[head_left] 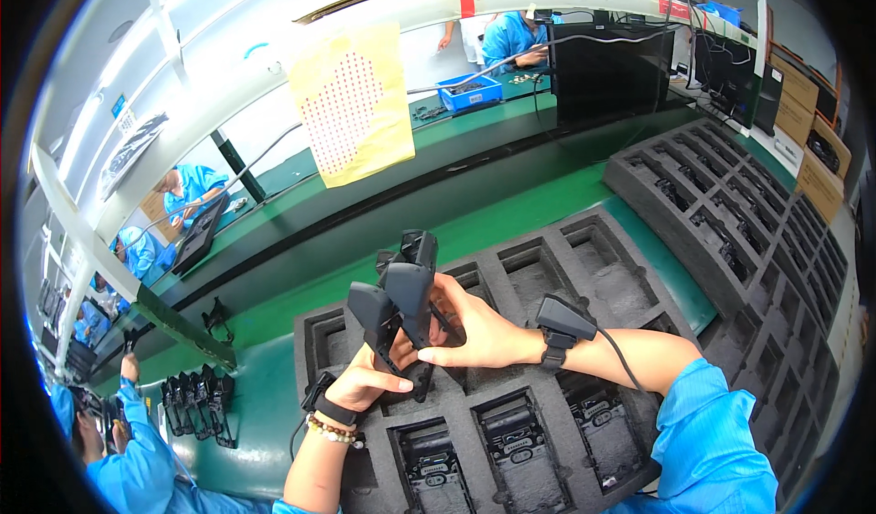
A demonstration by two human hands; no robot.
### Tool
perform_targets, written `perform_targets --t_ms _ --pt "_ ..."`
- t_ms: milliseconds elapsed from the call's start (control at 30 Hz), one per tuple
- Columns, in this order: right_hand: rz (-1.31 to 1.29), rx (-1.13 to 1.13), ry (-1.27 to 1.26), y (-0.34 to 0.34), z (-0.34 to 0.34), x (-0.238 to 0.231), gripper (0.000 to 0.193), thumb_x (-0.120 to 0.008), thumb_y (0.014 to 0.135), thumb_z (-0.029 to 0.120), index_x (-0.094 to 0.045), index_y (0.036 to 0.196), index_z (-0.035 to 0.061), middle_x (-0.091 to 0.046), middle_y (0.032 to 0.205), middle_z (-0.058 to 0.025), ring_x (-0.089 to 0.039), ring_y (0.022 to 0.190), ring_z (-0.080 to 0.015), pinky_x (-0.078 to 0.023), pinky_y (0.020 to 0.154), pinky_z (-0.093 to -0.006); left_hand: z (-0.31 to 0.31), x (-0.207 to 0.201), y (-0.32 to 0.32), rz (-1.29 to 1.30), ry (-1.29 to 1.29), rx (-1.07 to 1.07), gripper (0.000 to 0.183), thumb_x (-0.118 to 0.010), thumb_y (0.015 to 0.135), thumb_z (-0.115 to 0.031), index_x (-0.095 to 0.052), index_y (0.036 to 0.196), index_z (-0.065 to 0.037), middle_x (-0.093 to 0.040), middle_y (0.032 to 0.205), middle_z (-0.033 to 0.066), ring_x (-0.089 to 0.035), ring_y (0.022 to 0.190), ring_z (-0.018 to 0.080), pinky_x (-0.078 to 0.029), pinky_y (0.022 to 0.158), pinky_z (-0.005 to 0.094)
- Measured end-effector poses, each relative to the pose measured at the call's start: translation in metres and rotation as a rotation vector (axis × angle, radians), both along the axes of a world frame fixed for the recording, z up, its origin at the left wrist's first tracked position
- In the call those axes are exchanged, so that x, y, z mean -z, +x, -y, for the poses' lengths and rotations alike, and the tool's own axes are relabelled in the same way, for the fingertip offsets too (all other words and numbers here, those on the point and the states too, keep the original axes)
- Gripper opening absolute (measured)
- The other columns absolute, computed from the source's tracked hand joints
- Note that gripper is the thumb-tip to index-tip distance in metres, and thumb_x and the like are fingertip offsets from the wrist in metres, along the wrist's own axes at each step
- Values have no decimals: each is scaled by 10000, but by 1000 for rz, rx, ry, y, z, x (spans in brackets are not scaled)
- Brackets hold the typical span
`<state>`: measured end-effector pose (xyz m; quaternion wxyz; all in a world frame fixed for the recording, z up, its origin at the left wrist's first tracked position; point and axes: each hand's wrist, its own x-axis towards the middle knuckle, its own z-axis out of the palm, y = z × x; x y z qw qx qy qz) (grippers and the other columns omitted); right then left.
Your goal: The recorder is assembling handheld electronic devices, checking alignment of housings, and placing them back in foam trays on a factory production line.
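Observation:
Both my hands are raised over a dark grey foam tray [464,445], closed around black plastic parts with angled, block-like upper ends. One black plastic part [370,308] leans to the left above my left hand [370,382], whose thumb presses on its lower end. My right hand [476,330] grips another black plastic part [411,286] from the right, thumb and fingers around it. The two parts overlap, and I cannot tell whether they are joined. Below, several tray pockets hold flat black pieces [518,443]; the pockets farther back [607,263] show bare foam.
On the green bench [265,368] to the left stands a row of black parts [199,404], near a co-worker's blue sleeve [137,432]. More foam trays [630,181] with black pieces fill the right side. A yellow sheet [351,103] hangs ahead, beside a dark monitor [607,80] and blue bin [470,94].

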<state>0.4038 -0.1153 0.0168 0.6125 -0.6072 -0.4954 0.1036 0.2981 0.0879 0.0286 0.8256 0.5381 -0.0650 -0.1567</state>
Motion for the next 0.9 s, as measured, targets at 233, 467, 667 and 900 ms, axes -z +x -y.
perform_targets --t_ms 233,467,667,900 --pt "-47 1 -11 1 0 0 974 -794 783 305 -176 1470 -3 -528 1140 -154 -568 1002 -221 -507 825 -331 1 0 -2 -7 4 -22 996 -672 573 159 -307 1475 -52 -395 1480 146 -338 1407 294 -204 1192 408" --pt "-67 -19 15 0 -1 -1 955 -788 793 278 -178 1482 22 -520 1121 -126 -551 932 -168 -502 791 -302 -2 1 0 -17 5 -1 999 -677 575 164 -301 1476 -47 -386 1489 147 -336 1410 294 -217 1189 408" --pt "21 5 33 1 -2 -1 960 -793 782 257 -179 1480 18 -517 1154 -135 -565 954 -176 -509 795 -305 1 -3 -3 -6 -10 -36 977 -687 596 157 -307 1472 -48 -393 1483 141 -344 1405 287 -222 1188 407" --pt "-27 1 -7 0 1 -4 965 -803 772 285 -195 1467 8 -521 1175 -134 -583 928 -184 -524 789 -324 0 0 1 13 -18 12 993 -680 608 166 -279 1486 -64 -392 1485 148 -352 1402 287 -213 1193 416"
